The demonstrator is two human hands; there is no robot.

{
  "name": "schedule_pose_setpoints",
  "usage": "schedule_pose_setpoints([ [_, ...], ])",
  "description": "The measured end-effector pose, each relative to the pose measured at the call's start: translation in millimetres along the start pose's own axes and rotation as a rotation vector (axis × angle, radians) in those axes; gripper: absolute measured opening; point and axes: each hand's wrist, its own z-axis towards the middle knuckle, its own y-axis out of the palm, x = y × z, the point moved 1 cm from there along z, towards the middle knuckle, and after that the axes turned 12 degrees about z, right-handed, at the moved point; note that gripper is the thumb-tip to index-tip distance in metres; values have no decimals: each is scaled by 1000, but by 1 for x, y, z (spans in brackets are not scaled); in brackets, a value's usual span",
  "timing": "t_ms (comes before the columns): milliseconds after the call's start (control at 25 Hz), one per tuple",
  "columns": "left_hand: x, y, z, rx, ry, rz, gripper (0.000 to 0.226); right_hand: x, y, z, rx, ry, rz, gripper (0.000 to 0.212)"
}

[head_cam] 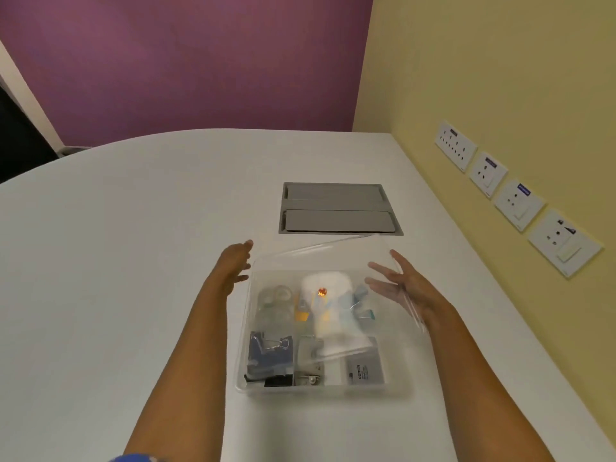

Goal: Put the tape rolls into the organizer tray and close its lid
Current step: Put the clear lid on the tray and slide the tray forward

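Observation:
The clear organizer tray (320,391) rests on the white table in front of me. Clear tape rolls (279,293) lie in its far left compartment. A transparent lid (333,253) hovers tilted over the tray, its far edge raised. My left hand (233,261) is at the lid's far left corner with its fingers spread. My right hand (411,285) grips the lid's right edge, and its fingers show through the plastic. Binder clips (270,353), a small grey box (365,370) and other stationery fill the other compartments.
A grey cable hatch (338,208) is set into the table just beyond the tray. Several wall sockets (516,201) line the yellow wall on the right. The table (116,245) curves away on the left before a purple wall.

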Motion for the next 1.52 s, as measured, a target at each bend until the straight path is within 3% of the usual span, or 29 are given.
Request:
schedule_pose_setpoints([
  [80,-5,14,6,104,-35,95,52,10,5,-1,-29,-1,-59,57],
  [200,-18,27,12,301,-53,326,50,25,5,-2,-60,14,94,51],
  [400,-36,36,25,280,-11,-29,40,30,-2,-1,-19,-63,114,37],
  [480,-35,37,26,316,6,-50,38,27,-1,4,60,-123,-23,34],
  [640,-39,43,31,336,20,42,39,26,1,20,393,-171,-239,34],
  [800,-51,54,34,381,9,345,40,40,5,24,561,-148,-467,33],
  [960,-64,57,36,428,15,538,37,50,4,24,574,-148,-768,32],
  [1080,-72,55,38,447,-12,603,34,56,1,25,534,-147,-822,31],
  [1520,-78,52,59,401,-113,342,34,46,10,51,538,-144,-746,35],
])
